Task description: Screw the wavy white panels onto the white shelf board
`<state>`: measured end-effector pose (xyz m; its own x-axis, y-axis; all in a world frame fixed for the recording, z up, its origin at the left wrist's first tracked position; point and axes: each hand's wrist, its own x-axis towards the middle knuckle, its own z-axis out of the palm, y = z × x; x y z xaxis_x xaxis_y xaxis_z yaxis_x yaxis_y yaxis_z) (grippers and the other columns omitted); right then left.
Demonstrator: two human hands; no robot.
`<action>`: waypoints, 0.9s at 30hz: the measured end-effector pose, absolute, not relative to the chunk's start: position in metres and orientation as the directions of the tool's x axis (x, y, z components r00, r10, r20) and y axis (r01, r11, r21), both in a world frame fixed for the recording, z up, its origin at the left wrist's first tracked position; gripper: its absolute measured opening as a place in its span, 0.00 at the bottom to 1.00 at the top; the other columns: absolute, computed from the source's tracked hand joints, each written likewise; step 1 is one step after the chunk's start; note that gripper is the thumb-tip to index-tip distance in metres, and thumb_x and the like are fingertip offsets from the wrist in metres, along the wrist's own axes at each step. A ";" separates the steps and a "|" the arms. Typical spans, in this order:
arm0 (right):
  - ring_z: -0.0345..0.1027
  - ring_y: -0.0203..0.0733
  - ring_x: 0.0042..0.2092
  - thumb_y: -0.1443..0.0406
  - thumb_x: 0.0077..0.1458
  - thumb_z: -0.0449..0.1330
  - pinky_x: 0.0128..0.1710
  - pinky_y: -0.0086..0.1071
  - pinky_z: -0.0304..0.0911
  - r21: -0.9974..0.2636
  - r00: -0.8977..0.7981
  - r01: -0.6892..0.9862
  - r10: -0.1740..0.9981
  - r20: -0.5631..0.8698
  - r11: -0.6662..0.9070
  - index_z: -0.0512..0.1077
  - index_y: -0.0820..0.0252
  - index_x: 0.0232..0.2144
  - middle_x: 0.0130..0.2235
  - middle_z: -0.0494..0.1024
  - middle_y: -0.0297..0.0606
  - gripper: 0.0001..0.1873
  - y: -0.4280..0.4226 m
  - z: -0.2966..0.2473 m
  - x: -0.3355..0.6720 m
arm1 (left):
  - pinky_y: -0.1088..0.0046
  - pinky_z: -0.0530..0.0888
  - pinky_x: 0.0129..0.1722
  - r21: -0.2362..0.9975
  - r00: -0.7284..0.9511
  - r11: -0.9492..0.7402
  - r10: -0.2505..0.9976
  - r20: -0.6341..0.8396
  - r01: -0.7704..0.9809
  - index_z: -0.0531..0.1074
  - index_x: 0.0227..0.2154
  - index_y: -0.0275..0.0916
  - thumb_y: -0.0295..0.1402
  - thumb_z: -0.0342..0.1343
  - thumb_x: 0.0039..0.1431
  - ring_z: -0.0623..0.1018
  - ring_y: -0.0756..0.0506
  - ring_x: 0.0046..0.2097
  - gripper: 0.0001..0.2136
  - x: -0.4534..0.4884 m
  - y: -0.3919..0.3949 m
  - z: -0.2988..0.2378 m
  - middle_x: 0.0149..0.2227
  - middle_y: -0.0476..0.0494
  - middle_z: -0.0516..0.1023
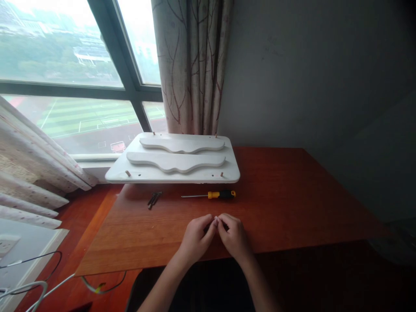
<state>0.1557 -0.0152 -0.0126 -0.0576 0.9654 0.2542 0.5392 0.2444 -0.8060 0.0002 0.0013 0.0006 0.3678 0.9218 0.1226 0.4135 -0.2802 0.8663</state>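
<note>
My left hand (196, 237) and my right hand (233, 236) rest side by side on the red-brown wooden table (292, 203), near its front edge. Both are loosely curled and their fingertips meet in the middle, pinched together; whether anything sits between them is too small to make out. Just beyond them lies a screwdriver (214, 195) with a yellow and black handle, its shaft pointing left. To its left lie a few dark screws (154, 199). Farther back is a white board (172, 170) with short wooden dowels sticking up and two wavy white panels (177, 161) lying on it.
A patterned curtain (191, 65) hangs behind the board beside a large window (65, 78). A grey wall fills the right side. At lower left are a white power strip (8, 242) and loose cables (32, 290) on a lower surface.
</note>
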 end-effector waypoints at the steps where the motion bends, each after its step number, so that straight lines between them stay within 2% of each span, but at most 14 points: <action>1: 0.64 0.36 0.28 0.63 0.67 0.51 0.31 0.30 0.53 -0.804 -0.058 0.540 0.964 0.258 0.248 0.62 0.57 0.23 0.25 0.71 0.34 0.18 -0.015 -0.013 0.156 | 0.74 0.59 0.30 0.866 0.367 -0.280 0.922 0.122 0.413 0.58 0.24 0.39 0.40 0.46 0.70 0.66 0.51 0.27 0.18 0.000 0.001 0.000 0.23 0.51 0.65; 27: 0.63 0.36 0.28 0.63 0.67 0.51 0.31 0.31 0.52 -0.809 -0.057 0.537 0.967 0.250 0.241 0.62 0.57 0.23 0.25 0.70 0.33 0.18 -0.015 -0.014 0.155 | 0.73 0.58 0.30 0.872 0.375 -0.269 0.920 0.108 0.409 0.57 0.24 0.39 0.39 0.46 0.70 0.65 0.51 0.27 0.18 -0.001 0.001 0.002 0.23 0.51 0.65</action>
<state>0.1554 -0.0154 -0.0139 -0.0570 0.9666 0.2497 0.5369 0.2406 -0.8086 -0.0007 0.0010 0.0023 0.3755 0.9205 0.1083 0.4090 -0.2694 0.8718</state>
